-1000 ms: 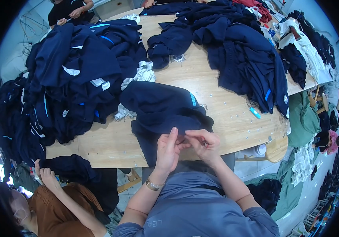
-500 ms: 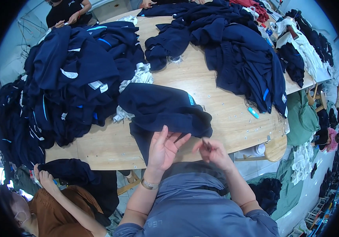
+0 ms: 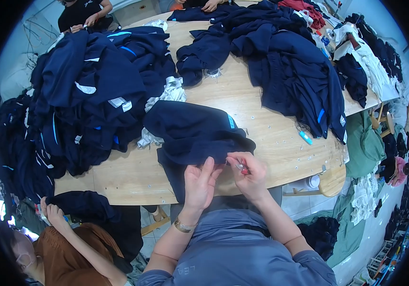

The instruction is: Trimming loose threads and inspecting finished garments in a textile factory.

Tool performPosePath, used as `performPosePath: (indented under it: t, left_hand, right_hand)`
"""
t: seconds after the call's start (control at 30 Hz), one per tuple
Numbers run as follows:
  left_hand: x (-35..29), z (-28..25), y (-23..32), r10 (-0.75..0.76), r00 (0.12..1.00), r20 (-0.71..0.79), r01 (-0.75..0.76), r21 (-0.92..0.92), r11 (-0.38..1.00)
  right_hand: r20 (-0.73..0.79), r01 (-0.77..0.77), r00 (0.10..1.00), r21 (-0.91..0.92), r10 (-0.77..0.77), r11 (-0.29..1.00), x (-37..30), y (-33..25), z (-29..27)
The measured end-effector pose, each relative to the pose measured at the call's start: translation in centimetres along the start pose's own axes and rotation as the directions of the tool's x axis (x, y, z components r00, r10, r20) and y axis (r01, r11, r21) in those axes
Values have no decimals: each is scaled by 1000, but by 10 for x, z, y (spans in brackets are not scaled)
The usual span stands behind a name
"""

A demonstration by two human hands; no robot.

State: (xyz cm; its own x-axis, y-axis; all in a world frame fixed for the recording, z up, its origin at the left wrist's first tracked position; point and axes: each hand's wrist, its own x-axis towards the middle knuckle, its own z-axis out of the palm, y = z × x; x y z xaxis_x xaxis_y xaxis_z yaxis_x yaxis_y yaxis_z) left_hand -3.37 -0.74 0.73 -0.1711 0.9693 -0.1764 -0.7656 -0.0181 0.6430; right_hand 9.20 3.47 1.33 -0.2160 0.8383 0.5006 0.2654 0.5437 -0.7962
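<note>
A navy garment [image 3: 190,126] with a light-blue patch lies bunched at the table's front edge, part of it hanging down before me. My left hand [image 3: 199,186] is at its near edge, thumb up and fingers curled in against the cloth; the exact grip is partly hidden. Close beside its fingertips, my right hand [image 3: 248,176] is closed around small snips [image 3: 243,168] with a bit of red on them. The right thumb and forefinger come together at the garment's edge.
A big heap of navy garments [image 3: 95,81] rises at left, more navy garments [image 3: 285,71] at far right. White cloth scraps [image 3: 173,90] and a turquoise marker-like stick [image 3: 305,137] lie on the wooden table [image 3: 223,100]. A co-worker's arm [image 3: 83,248] is at lower left; other people work across the table.
My right hand has moved left and up to the garment, beside my left fingertips. The left hand's spread fingers have drawn together. Across the table, a person's hands have shifted.
</note>
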Motion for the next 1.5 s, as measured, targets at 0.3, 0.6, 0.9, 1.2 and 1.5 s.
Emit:
performPosePath:
  t: [0.3, 0.6, 0.9, 1.2, 1.5]
  left_hand:
    - [-3, -7, 5, -13, 997, 77, 6, 82, 997]
    - [1, -6, 5, -30, 997, 74, 30, 12, 999]
    - [3, -3, 12, -52, 997, 61, 58, -97, 994]
    - [2, -4, 12, -36, 998, 55, 40, -79, 996]
    - [-2, 0, 8, -11, 1000, 27, 13, -75, 997]
  right_hand:
    - [284, 414, 901, -344, -327, 842, 2, 11, -15]
    - [107, 98, 989, 27, -101, 995, -9, 0, 1]
    - [382, -437, 881, 434, 278, 788, -16, -7, -24]
    - [177, -42, 980, -233, 85, 971, -12, 6, -12]
    - [198, -2, 978, -290, 62, 957, -10, 5, -10]
